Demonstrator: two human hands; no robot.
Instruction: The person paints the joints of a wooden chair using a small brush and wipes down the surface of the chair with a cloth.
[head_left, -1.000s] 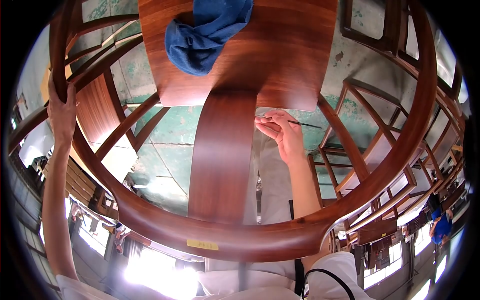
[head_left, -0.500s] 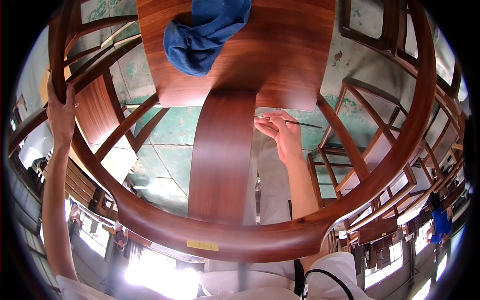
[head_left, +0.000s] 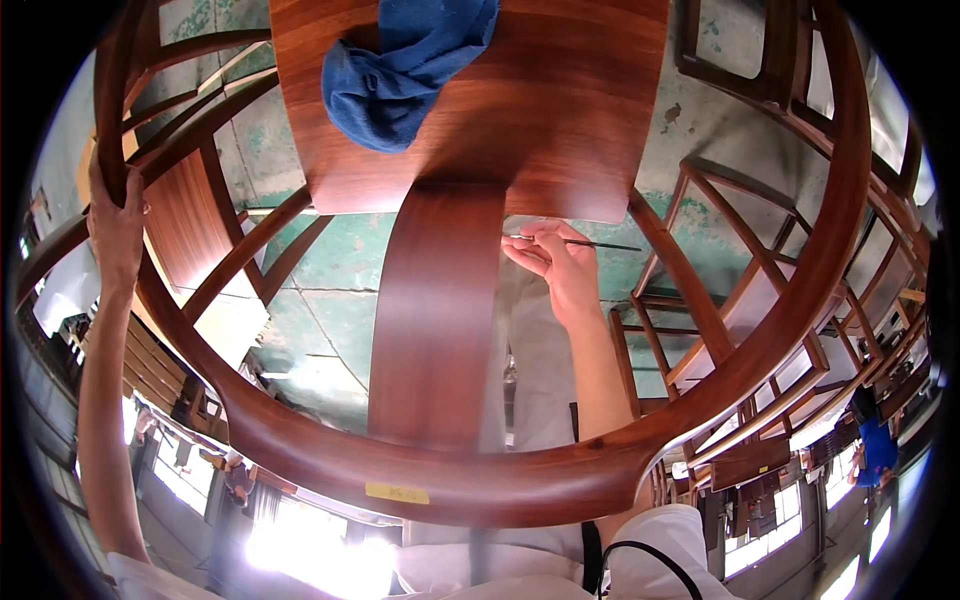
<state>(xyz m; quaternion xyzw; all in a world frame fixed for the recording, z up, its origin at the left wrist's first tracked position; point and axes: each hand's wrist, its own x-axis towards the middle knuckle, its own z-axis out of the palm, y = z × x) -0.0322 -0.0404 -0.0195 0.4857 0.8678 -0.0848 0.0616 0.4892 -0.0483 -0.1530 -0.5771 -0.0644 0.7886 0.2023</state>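
A reddish-brown wooden chair with a curved top rail [head_left: 520,480] surrounds the view. My left hand [head_left: 117,235] is wrapped round the end of its left arm. My right hand [head_left: 560,270] pinches a thin, dark-handled paintbrush [head_left: 612,246], its tip at the right edge of the back splat [head_left: 435,320], just below the seat. The fingers partly cover the tip. On the seat [head_left: 570,110] lies a crumpled blue cloth [head_left: 385,95]. A small yellow label [head_left: 397,493] sticks to the top rail.
More wooden chair frames [head_left: 740,290] stand close on the right, and a wooden panel [head_left: 187,225] is at the left. Below is a worn green-grey floor [head_left: 330,270]. A person in blue [head_left: 876,450] is far off at the right, with another person [head_left: 238,478] at the left.
The view has shifted slightly, so the chair sits a little further left. My right hand stays at the splat's edge with the paintbrush, and my left hand keeps its hold.
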